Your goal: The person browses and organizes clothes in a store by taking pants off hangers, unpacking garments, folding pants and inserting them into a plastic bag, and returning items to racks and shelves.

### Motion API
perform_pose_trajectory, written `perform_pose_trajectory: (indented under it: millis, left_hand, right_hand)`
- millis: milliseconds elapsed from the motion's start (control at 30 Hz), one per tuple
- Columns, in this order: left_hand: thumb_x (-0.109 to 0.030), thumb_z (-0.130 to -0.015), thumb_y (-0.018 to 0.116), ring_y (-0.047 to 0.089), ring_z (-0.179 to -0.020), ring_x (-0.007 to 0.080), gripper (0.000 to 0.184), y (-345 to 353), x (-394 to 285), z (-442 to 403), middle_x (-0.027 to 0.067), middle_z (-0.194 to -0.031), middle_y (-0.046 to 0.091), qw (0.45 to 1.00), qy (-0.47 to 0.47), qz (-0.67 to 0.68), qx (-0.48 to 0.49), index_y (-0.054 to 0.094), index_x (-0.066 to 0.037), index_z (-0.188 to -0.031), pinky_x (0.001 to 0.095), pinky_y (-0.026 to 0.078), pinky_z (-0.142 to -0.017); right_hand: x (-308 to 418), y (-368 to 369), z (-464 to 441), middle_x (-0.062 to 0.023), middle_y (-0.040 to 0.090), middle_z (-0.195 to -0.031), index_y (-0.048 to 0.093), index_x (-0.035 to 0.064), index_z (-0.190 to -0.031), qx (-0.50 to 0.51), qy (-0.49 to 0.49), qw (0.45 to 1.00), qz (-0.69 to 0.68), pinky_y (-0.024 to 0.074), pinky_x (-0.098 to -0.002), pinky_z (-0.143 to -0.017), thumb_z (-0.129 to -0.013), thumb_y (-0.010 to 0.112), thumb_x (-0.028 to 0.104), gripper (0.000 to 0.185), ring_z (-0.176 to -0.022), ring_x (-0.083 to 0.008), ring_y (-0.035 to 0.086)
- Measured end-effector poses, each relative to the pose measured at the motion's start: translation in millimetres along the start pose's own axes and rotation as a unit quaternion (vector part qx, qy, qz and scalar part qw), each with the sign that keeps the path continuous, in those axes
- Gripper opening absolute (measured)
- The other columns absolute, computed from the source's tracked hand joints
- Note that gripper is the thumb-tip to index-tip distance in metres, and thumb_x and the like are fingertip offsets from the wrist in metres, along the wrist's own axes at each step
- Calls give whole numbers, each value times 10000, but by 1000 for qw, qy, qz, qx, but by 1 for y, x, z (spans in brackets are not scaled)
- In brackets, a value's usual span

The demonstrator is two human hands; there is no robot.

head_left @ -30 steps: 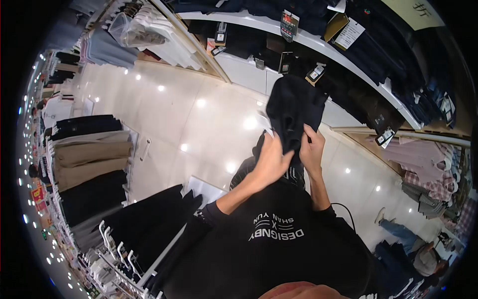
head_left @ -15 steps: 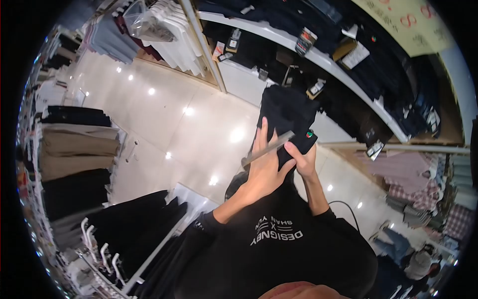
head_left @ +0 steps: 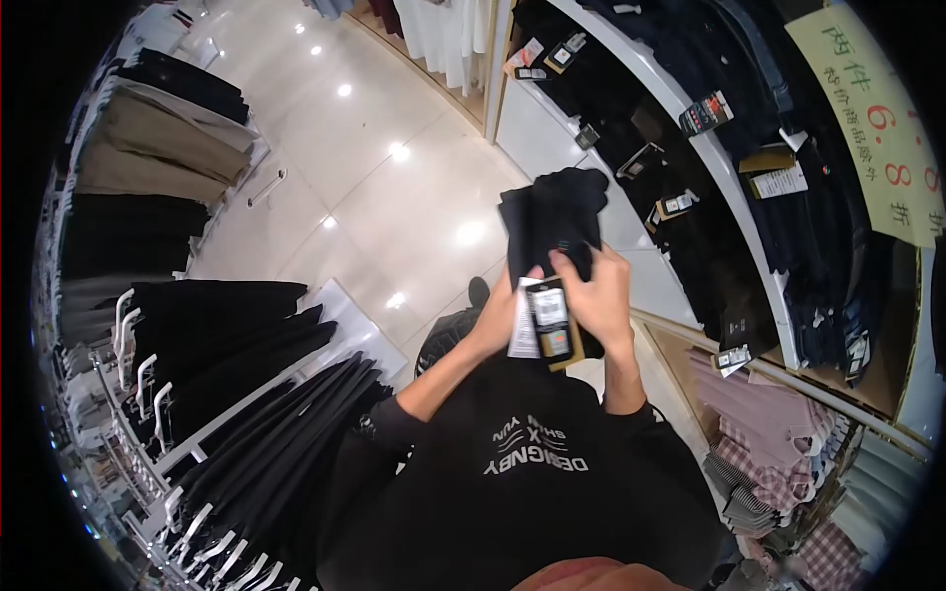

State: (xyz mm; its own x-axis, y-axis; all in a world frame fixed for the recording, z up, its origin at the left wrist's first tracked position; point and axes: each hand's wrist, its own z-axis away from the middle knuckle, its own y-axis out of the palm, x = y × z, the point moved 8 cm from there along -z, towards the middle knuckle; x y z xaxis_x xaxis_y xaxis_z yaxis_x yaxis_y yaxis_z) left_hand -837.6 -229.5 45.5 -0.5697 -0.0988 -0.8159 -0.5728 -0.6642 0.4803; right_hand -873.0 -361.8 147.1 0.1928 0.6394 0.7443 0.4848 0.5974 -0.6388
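A folded dark garment [head_left: 554, 217] is held in front of my chest, above the pale floor. My left hand [head_left: 501, 310] grips its left edge near the lower corner, with part of the fingers behind the cloth. On the right side my right hand [head_left: 597, 295] holds the garment, thumb on top near its lower end. Between the two hands hang a black tag with a white label [head_left: 552, 317] and a white paper tag [head_left: 524, 320].
Shelves of folded dark trousers [head_left: 690, 236] with tags curve along the right, under a yellow sign [head_left: 877, 128]. Racks of hanging dark trousers [head_left: 266, 443] and brown trousers [head_left: 163, 143] stand at left. Plaid and pink shirts [head_left: 754, 424] hang at lower right.
The view has turned toward the right. The garment now looks more compactly folded, its tags face up between my hands, and my left hand has moved from on top of the cloth to its edge.
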Motion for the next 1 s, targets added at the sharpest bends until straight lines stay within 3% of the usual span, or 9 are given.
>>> perform_pose_trajectory:
  millis: [33, 167, 233, 467, 533, 633, 733, 833, 1000]
  left_hand:
    - [-345, -1112, 536, 582, -1293, 234, 596, -5, 33, -4, 144, -1420, 568, 991, -81, 110, -5, 369, -12, -1577, 339, 460, -1095]
    - [-519, -1126, 436, 669, -1134, 146, 578, -21, 129, -15, 48, -1285, 664, 965, -151, 213, 9, 514, -86, -1501, 325, 553, -985]
    - [-488, -1133, 437, 620, -1301, 187, 579, 21, 57, 1, 76, -1458, 619, 928, -187, 315, 72, 503, -55, -1512, 360, 510, -1098]
    - [-370, -1142, 472, 662, -1223, 198, 493, 24, 50, -1, 111, -1371, 665, 965, -162, 187, 91, 546, 7, -1450, 357, 536, -1073]
    - [-343, -1130, 504, 665, -1219, 209, 488, 21, 41, 0, 122, -1358, 672, 971, -147, 176, 62, 548, 26, -1446, 354, 537, -1071]
    - [-306, -1108, 550, 682, -1191, 227, 472, -2, 24, -4, 138, -1332, 688, 983, -137, 122, 24, 569, 48, -1420, 364, 557, -1047]
    - [-295, -1096, 570, 674, -1221, 241, 482, -55, 8, -8, 169, -1340, 686, 983, -143, 107, 42, 581, 78, -1401, 382, 549, -1053]
    - [-231, -1108, 505, 739, -1121, 287, 414, -76, -12, -4, 207, -1262, 722, 928, -121, 319, 152, 623, 98, -1328, 381, 619, -957]
    - [-235, -1118, 472, 732, -1142, 291, 433, -82, -4, -4, 219, -1299, 704, 922, -106, 333, 170, 603, 105, -1352, 390, 611, -979]
  right_hand:
    - [21, 7, 1, -291, 722, -941, 733, -66, -1046, 13, -25, 998, 63, 572, -461, -767, -889, 723, 84, 218, -861, -472, 716]
    - [12, 19, -6, -374, 683, -958, 734, -102, -1033, 83, -19, 986, 146, 550, -543, -807, -893, 727, 176, 311, -898, -520, 681]
    - [-4, 7, -7, -342, 708, -969, 744, -87, -1014, 84, 28, 989, 115, 552, -504, -803, -888, 738, 158, 275, -910, -490, 700]
    - [-7, -34, 10, -292, 706, -879, 740, -85, -947, 12, 75, 997, -3, 526, -463, -725, -895, 768, 164, 256, -804, -473, 686]
    - [-28, -40, 19, -203, 761, -901, 743, -89, -990, 11, 152, 984, -95, 549, -369, -742, -912, 790, 163, 267, -792, -273, 732]
    - [-42, -70, 27, -118, 764, -1001, 729, -93, -1108, -51, 216, 937, -269, 576, -303, -817, -910, 821, 190, 358, -897, -154, 709]
    - [-71, -110, 36, -135, 753, -1043, 680, -96, -1194, -102, 228, 911, -330, 577, -312, -832, -880, 815, 166, 431, -877, -189, 723]
    - [-76, -119, 37, -175, 731, -1128, 639, -100, -1262, -106, 229, 870, -424, 559, -324, -914, -906, 761, 151, 452, -979, -213, 722]
    - [-74, -114, 32, -154, 741, -1106, 652, -87, -1252, -79, 219, 876, -422, 560, -321, -912, -917, 754, 147, 421, -960, -204, 726]
